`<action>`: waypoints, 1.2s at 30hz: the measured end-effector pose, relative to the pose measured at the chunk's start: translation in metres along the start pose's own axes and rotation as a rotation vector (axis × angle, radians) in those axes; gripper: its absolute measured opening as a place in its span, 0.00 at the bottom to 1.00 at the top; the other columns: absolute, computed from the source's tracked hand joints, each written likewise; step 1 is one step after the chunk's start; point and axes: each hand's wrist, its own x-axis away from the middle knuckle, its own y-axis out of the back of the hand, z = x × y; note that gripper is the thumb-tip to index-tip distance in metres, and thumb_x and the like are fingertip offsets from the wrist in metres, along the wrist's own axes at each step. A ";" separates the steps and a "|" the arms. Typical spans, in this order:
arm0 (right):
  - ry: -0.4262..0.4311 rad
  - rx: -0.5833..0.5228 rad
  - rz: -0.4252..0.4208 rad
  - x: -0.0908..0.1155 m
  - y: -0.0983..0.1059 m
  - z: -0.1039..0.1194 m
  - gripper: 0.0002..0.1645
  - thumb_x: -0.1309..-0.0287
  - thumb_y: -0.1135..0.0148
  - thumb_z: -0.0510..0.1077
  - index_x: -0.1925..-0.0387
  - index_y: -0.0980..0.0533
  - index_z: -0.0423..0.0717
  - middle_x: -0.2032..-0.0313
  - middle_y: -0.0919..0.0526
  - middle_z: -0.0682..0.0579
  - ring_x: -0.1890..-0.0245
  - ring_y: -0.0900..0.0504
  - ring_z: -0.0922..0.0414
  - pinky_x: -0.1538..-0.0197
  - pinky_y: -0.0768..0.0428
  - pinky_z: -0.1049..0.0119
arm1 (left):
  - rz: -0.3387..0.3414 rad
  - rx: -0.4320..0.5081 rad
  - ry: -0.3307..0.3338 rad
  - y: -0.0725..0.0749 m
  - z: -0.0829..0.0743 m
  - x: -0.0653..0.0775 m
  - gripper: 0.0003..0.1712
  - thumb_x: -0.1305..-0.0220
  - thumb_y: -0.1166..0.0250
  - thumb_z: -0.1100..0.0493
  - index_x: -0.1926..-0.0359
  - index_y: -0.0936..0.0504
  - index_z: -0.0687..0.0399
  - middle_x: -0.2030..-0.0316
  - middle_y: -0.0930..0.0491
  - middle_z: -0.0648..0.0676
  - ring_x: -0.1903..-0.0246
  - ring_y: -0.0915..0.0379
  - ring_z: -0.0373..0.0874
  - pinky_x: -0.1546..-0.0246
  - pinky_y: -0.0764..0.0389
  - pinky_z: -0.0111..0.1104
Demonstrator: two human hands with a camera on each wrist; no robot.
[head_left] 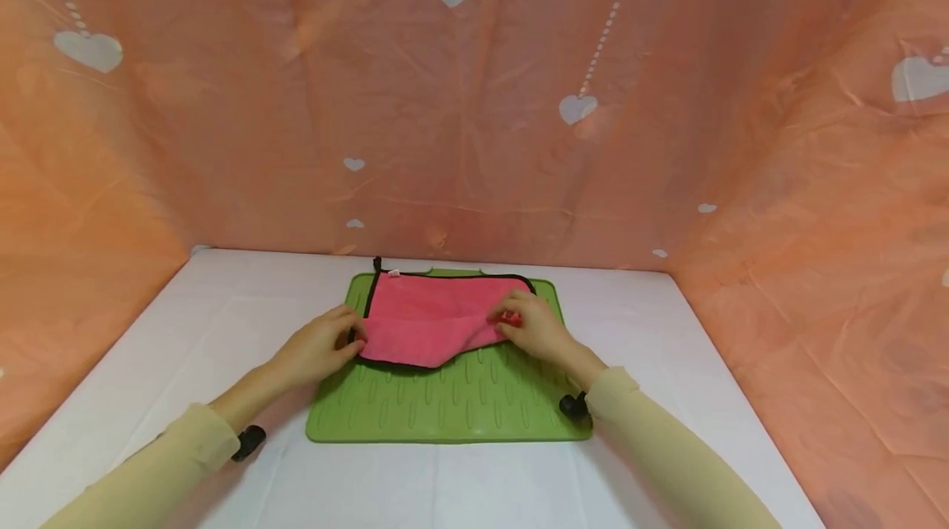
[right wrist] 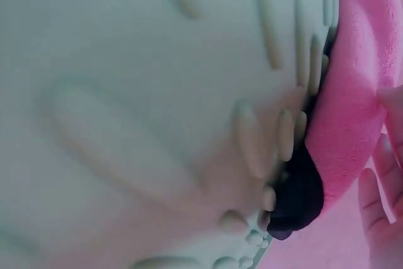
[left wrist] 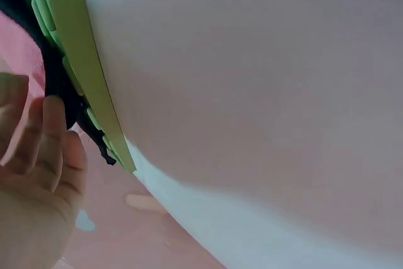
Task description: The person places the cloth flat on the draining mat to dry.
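Observation:
A pink cloth (head_left: pixel 423 339) with black edging lies on a ribbed green mat (head_left: pixel 445 409), its near part doubled over on itself. The left hand (head_left: pixel 324 345) pinches the cloth's left edge at the fold; in the left wrist view, the bent fingers (left wrist: pixel 53 137) lie against the dark edging. At the other end, the right hand (head_left: pixel 535 330) pinches the cloth between thumb and fingers, and the front edge slants up toward it. Up close in the right wrist view, the pink cloth (right wrist: pixel 352 92) bulges beside the fingertips (right wrist: pixel 371 196).
The mat rests on a white table (head_left: pixel 245 306). An orange curtain (head_left: pixel 474 142) with pale hearts stands behind and along both sides. A small black loop (head_left: pixel 378 264) sticks out at the cloth's far left corner, near a white tag (head_left: pixel 395 273).

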 end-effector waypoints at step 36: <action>0.102 0.027 0.070 -0.002 -0.006 -0.005 0.07 0.29 0.35 0.41 0.54 0.17 0.44 0.54 0.14 0.49 0.47 0.19 0.49 0.40 0.21 0.51 | 0.027 -0.007 0.036 0.012 0.001 -0.005 0.05 0.26 0.36 0.63 0.53 0.17 0.57 0.57 0.15 0.53 0.54 0.19 0.51 0.52 0.17 0.50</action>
